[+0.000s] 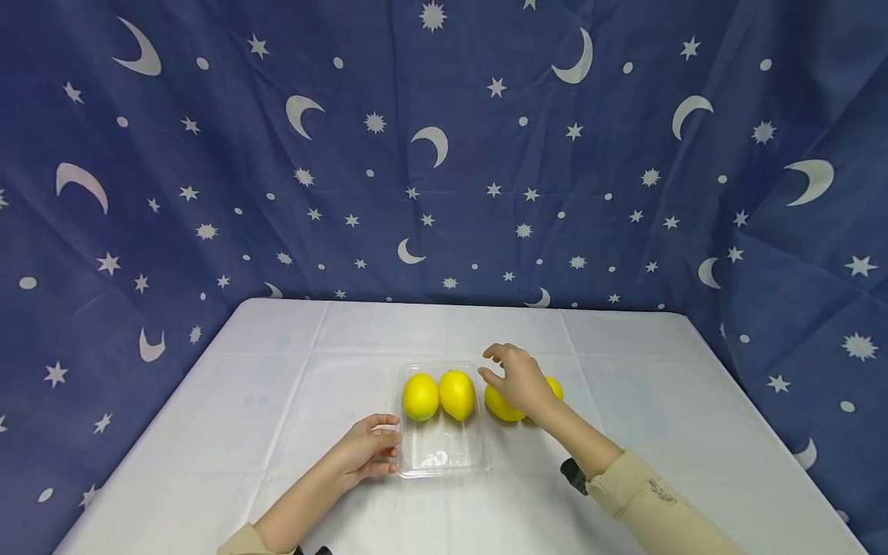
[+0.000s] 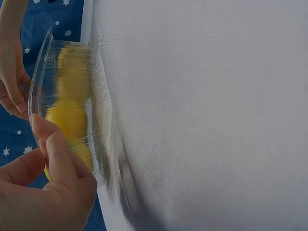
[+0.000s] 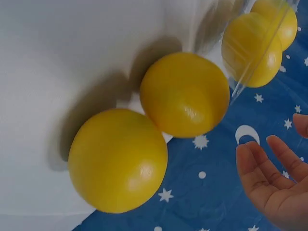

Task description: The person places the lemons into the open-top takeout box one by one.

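Two lemons, a left one (image 1: pixel 420 397) and a right one (image 1: pixel 457 395), lie side by side in the far half of a clear plastic container (image 1: pixel 442 462). At the container's left side, my left hand (image 1: pixel 366 451) pinches the rim between thumb and fingers, as the left wrist view shows. My right hand (image 1: pixel 519 379) is raised just right of the container, fingers loosely bent and holding nothing. Partly hidden below it in the head view, two more lemons lie on the table: one nearer the container (image 3: pixel 185 95) and one farther out (image 3: pixel 118 161).
A white cloth covers the table (image 1: pixel 333 347). Behind it and at both sides hangs a blue curtain (image 1: pixel 472 231) with moons and stars. A dark strap-like piece (image 1: pixel 574 476) sits at my right wrist beside the beige sleeve (image 1: pixel 641 493).
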A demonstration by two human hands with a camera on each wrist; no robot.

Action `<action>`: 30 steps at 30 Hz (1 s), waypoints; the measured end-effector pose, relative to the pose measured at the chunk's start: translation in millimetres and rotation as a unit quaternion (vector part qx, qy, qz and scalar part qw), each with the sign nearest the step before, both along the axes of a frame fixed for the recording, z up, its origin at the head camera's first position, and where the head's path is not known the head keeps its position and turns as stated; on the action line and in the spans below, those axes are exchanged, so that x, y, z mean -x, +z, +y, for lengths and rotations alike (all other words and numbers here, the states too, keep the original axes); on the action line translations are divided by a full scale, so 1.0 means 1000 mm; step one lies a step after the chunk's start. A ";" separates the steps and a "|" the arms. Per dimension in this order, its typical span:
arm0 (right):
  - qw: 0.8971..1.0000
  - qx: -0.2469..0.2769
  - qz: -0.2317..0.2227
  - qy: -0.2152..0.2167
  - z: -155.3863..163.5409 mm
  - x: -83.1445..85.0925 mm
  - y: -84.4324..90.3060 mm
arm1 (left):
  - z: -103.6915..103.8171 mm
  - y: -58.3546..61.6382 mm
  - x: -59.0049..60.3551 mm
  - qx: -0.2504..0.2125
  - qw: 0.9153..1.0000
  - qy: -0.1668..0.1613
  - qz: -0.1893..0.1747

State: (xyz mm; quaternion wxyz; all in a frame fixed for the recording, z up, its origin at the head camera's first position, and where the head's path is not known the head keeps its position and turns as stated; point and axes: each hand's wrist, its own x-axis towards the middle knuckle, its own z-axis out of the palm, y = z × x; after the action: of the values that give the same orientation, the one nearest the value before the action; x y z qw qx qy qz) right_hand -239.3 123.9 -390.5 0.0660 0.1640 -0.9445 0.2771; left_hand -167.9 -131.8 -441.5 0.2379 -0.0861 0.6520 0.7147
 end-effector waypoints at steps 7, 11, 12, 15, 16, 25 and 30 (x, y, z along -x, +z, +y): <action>1.000 0.010 -0.023 -0.014 0.018 0.003 0.008 | -0.001 0.000 0.000 0.002 1.000 0.001 -0.003; 0.998 0.028 -0.043 -0.021 0.027 0.006 0.011 | -0.003 0.002 0.000 0.000 1.000 0.001 -0.001; 0.998 0.032 -0.048 -0.024 0.028 0.006 0.012 | -0.003 0.002 0.001 0.000 1.000 0.000 -0.001; 0.997 0.035 -0.058 -0.031 0.032 0.007 0.011 | -0.003 0.002 0.001 -0.006 1.000 -0.001 -0.001; 0.997 0.034 -0.059 -0.032 0.034 0.007 0.011 | -0.003 0.002 0.001 -0.007 1.000 -0.001 -0.001; 0.997 0.018 -0.065 -0.047 0.052 0.006 0.007 | -0.003 0.002 -0.001 -0.010 1.000 -0.002 -0.002; 0.997 0.007 -0.065 -0.047 0.064 0.006 0.003 | -0.003 0.003 -0.002 -0.011 1.000 -0.006 0.001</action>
State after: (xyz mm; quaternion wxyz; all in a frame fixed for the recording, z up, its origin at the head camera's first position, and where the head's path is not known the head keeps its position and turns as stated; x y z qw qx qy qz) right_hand -245.4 188.4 -387.6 0.0182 0.1004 -0.9516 0.2899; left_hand -166.2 -135.0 -438.4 0.2422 -0.0784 0.6447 0.7208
